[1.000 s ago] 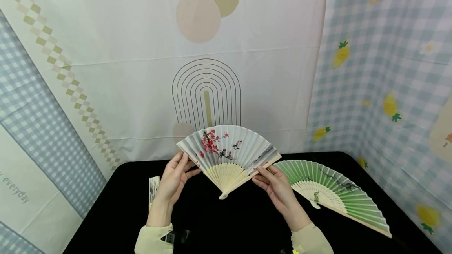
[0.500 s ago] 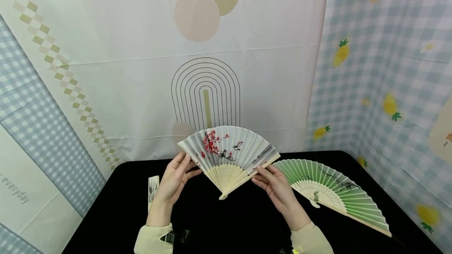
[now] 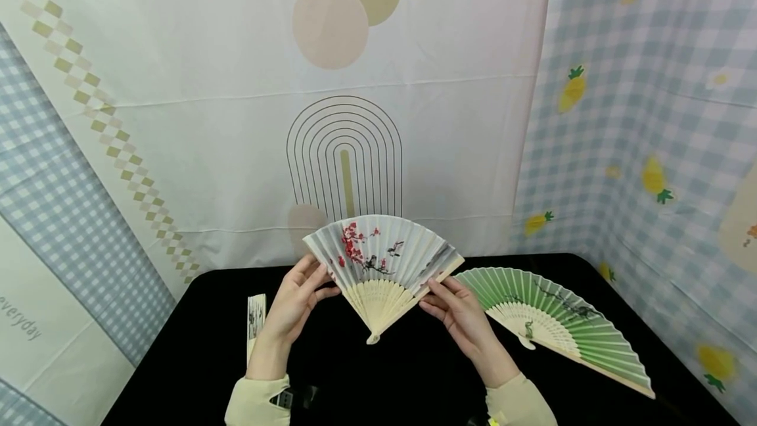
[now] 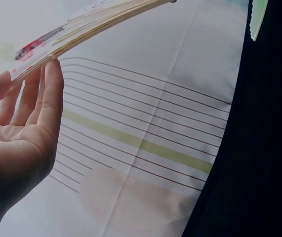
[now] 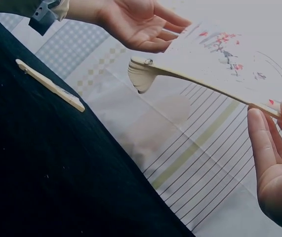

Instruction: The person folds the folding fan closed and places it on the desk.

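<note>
Both hands hold up a spread folding fan point(image 3: 387, 248), white and grey with red blossoms, small birds and pale wooden ribs. On its left edge, the left hand point(image 3: 298, 301) pinches between thumb and fingers. Thumb and fingers of the right hand point(image 3: 458, 314) grip the opposite outer rib, lower on that side. The fan's pivot end points down toward the person. In the left wrist view the fan point(image 4: 81, 32) is seen nearly edge-on above the fingers point(image 4: 51, 98). The right wrist view shows its pivot end point(image 5: 143, 74) hanging free between the hands.
A spread green folding fan point(image 3: 597, 334) lies on the black table point(image 3: 378, 393) at the right. A folded fan point(image 3: 257, 317) lies at the left, partly behind the left forearm. Behind stands a white patterned cloth point(image 3: 449, 150), with a checked pineapple cloth point(image 3: 591, 169) at the right.
The blossom fan has come slightly down, and its two outer edges have drawn a little closer together. Both hands keep their hold. The other fans have stayed put.
</note>
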A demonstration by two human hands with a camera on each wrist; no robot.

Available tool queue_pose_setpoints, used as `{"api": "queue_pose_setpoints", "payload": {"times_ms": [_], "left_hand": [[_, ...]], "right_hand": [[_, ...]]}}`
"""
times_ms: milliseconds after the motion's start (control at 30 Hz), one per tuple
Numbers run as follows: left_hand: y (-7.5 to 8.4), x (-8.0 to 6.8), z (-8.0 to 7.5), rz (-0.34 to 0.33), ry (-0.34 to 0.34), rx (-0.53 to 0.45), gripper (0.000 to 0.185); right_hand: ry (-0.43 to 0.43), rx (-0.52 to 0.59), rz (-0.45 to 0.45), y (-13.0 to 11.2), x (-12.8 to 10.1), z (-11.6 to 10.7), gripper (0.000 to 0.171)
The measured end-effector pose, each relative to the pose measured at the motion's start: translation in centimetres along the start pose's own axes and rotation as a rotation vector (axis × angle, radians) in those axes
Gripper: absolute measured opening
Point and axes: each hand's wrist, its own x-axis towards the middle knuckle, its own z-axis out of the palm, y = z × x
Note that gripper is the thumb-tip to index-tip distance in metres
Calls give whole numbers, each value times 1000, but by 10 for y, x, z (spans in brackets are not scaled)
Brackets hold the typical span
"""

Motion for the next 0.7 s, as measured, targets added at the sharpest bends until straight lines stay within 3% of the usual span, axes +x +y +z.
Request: {"api": "queue_pose_setpoints", "payload": {"times_ms": [267, 700], "left_hand": [[-2, 1, -1, -4, -37, 11, 49], [-4, 2, 1, -20, -42, 7, 50]], "right_hand": [[-45, -12, -15, 3, 0, -2, 18], [-73, -11, 9, 3, 0, -1, 19]]}}
